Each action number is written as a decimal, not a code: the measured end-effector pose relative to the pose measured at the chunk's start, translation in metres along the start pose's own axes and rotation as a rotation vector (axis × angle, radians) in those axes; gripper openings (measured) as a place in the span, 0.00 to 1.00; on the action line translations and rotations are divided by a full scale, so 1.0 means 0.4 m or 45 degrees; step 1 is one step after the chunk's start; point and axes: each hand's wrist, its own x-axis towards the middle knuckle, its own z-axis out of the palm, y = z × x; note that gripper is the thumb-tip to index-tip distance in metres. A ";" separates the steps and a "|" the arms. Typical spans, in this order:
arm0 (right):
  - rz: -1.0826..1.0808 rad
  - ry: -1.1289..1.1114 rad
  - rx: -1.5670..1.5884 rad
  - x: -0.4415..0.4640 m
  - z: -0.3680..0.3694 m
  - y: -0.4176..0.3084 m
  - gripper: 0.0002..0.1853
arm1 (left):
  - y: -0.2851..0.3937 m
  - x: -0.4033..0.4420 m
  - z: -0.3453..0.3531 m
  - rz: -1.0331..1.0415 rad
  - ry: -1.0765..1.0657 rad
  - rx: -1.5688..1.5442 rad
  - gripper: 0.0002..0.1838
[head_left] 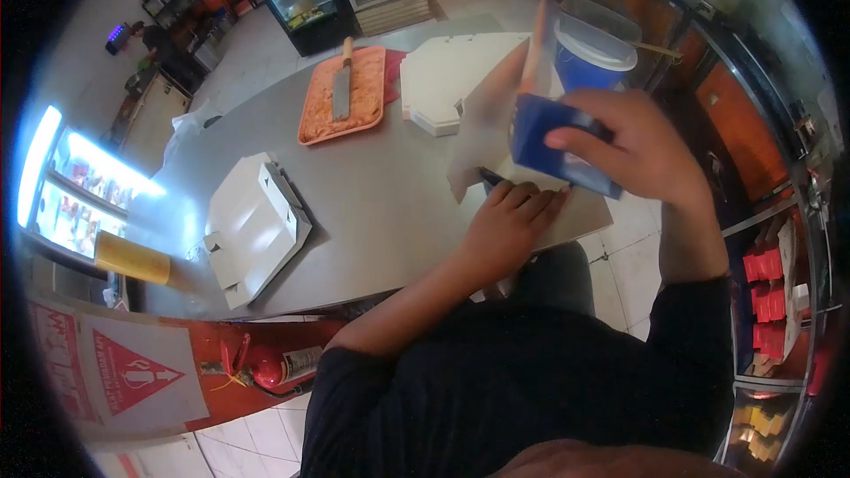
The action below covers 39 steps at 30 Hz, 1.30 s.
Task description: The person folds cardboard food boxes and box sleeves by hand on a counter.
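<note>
My right hand point(633, 137) is closed round a blue box-like thing point(553, 142), held above the right end of the steel table, its thumb across the near side. A blurred, pale sheet-like shape point(491, 106) rises beside it, smeared by motion; I cannot tell whether they are joined. Just below, my left hand point(518, 217) has its fingers curled at a small dark piece point(490, 177), most of it hidden. To the left of the pale shape lie white octagonal cartons point(452, 75). A blue bucket point(586, 69) with a white rim stands behind the right hand.
An orange tray point(304, 128) of reddish mixture holds a wide-bladed spatula point(342, 88). An open white carton point(257, 235) sits on the table's left point(372, 212). A yellow cylinder point(133, 257) and a fire extinguisher point(274, 365) are left. Another person point(164, 49) stands far back.
</note>
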 end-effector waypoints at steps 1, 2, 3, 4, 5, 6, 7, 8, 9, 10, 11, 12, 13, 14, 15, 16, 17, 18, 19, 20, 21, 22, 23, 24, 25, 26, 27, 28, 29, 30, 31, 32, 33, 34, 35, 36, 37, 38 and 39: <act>0.026 -0.038 -0.007 0.017 0.019 0.019 0.16 | 0.003 0.002 0.012 0.021 0.005 -0.018 0.36; 0.023 -0.042 -0.115 0.029 0.039 0.043 0.16 | 0.006 0.004 0.017 0.042 0.011 -0.033 0.36; 0.018 -0.045 -0.223 0.041 0.062 0.070 0.17 | 0.014 0.007 0.012 0.002 0.045 -0.104 0.35; 0.014 -0.045 -0.332 0.049 0.082 0.091 0.17 | 0.024 0.012 0.001 -0.035 0.078 -0.176 0.34; 0.054 -0.094 -0.353 0.054 0.096 0.106 0.18 | 0.028 0.016 -0.006 -0.070 0.111 -0.249 0.34; 0.097 -0.140 -0.374 0.058 0.109 0.119 0.18 | 0.020 0.016 -0.010 -0.099 0.105 -0.147 0.33; 0.143 -0.189 -0.392 0.058 0.121 0.130 0.19 | 0.007 0.014 -0.012 -0.129 0.095 -0.048 0.32; 0.119 -0.189 -0.447 0.055 0.132 0.136 0.18 | -0.003 0.012 -0.012 -0.163 0.087 0.050 0.31; 0.094 -0.195 -0.501 0.048 0.144 0.140 0.18 | -0.010 0.011 -0.010 -0.150 0.078 0.049 0.30; 0.066 -0.202 -0.556 0.044 0.154 0.143 0.17 | -0.018 0.011 -0.007 -0.138 0.072 0.050 0.30; 0.036 -0.166 -0.596 0.041 0.168 0.148 0.17 | -0.023 0.008 -0.005 -0.127 0.063 0.050 0.29; 0.008 -0.128 -0.635 0.038 0.180 0.153 0.17 | -0.021 0.007 0.001 -0.127 0.096 0.078 0.29; -0.017 -0.088 -0.674 0.034 0.189 0.156 0.17 | -0.017 0.009 0.010 -0.124 0.128 0.106 0.28; -0.016 -0.073 -0.712 0.028 0.195 0.156 0.16 | -0.013 0.011 0.017 -0.119 0.160 0.134 0.28; -0.014 -0.057 -0.752 0.023 0.199 0.155 0.16 | -0.012 0.013 0.020 -0.138 0.169 0.117 0.27; -0.011 -0.040 -0.793 0.016 0.201 0.155 0.16 | -0.010 0.015 0.023 -0.155 0.179 0.100 0.27; -0.006 -0.022 -0.817 0.008 0.205 0.156 0.16 | -0.008 0.018 0.027 -0.169 0.189 0.081 0.26; 0.000 -0.006 -0.840 -0.003 0.211 0.157 0.16 | -0.005 0.020 0.029 -0.179 0.201 0.077 0.25; 0.006 0.007 -0.863 -0.012 0.217 0.159 0.16 | -0.002 0.019 0.030 -0.192 0.211 0.071 0.24; -0.005 0.056 -0.881 -0.021 0.223 0.159 0.16 | 0.002 0.016 0.032 -0.207 0.221 0.064 0.24; -0.017 0.103 -0.897 -0.029 0.229 0.159 0.16 | 0.004 0.014 0.036 -0.195 0.259 0.044 0.23; -0.031 0.151 -0.914 -0.035 0.234 0.160 0.16 | 0.002 0.014 0.039 -0.185 0.297 0.027 0.22; -0.035 0.157 -0.929 -0.040 0.240 0.166 0.15 | 0.001 0.015 0.042 -0.173 0.337 0.011 0.21; -0.040 0.164 -0.945 -0.045 0.248 0.173 0.15 | 0.001 0.015 0.048 -0.181 0.344 0.003 0.20; -0.046 0.171 -0.959 -0.049 0.252 0.178 0.15 | 0.000 0.014 0.057 -0.189 0.352 -0.005 0.19; -0.063 0.189 -0.968 -0.051 0.255 0.179 0.15 | 0.001 0.013 0.061 -0.198 0.359 -0.012 0.18; -0.081 0.208 -0.976 -0.052 0.257 0.179 0.16 | 0.001 0.014 0.062 -0.177 0.387 -0.009 0.17; -0.099 0.228 -0.984 -0.052 0.260 0.179 0.16 | 0.002 0.013 0.061 -0.157 0.415 -0.004 0.16; -0.108 0.238 -0.970 -0.053 0.265 0.183 0.16 | 0.002 0.013 0.061 -0.136 0.443 0.002 0.15; -0.116 0.250 -0.957 -0.054 0.270 0.188 0.16 | 0.003 0.013 0.064 -0.136 0.464 -0.008 0.14; -0.124 0.260 -0.945 -0.056 0.272 0.190 0.16 | 0.006 0.013 0.069 -0.135 0.484 -0.018 0.14; -0.053 0.222 -0.928 -0.056 0.272 0.186 0.15 | 0.008 0.012 0.074 -0.136 0.504 -0.029 0.13; 0.016 0.184 -0.911 -0.055 0.272 0.179 0.15 | 0.010 0.011 0.076 -0.144 0.499 -0.030 0.13; 0.084 0.146 -0.893 -0.054 0.270 0.173 0.14 | 0.011 0.010 0.076 -0.153 0.495 -0.031 0.13; 0.098 0.146 -0.776 -0.052 0.262 0.169 0.14 | 0.012 0.010 0.076 -0.162 0.492 -0.030 0.13; 0.110 0.146 -0.659 -0.048 0.250 0.167 0.14 | 0.012 0.011 0.076 -0.178 0.494 -0.022 0.13; 0.122 0.146 -0.542 -0.043 0.236 0.166 0.14 | 0.012 0.014 0.076 -0.195 0.497 -0.013 0.13; 0.052 0.077 -0.521 -0.040 0.216 0.170 0.14 | 0.011 0.015 0.076 -0.210 0.499 -0.004 0.13; -0.015 0.009 -0.500 -0.040 0.191 0.176 0.14 | 0.010 0.014 0.076 -0.219 0.502 -0.023 0.13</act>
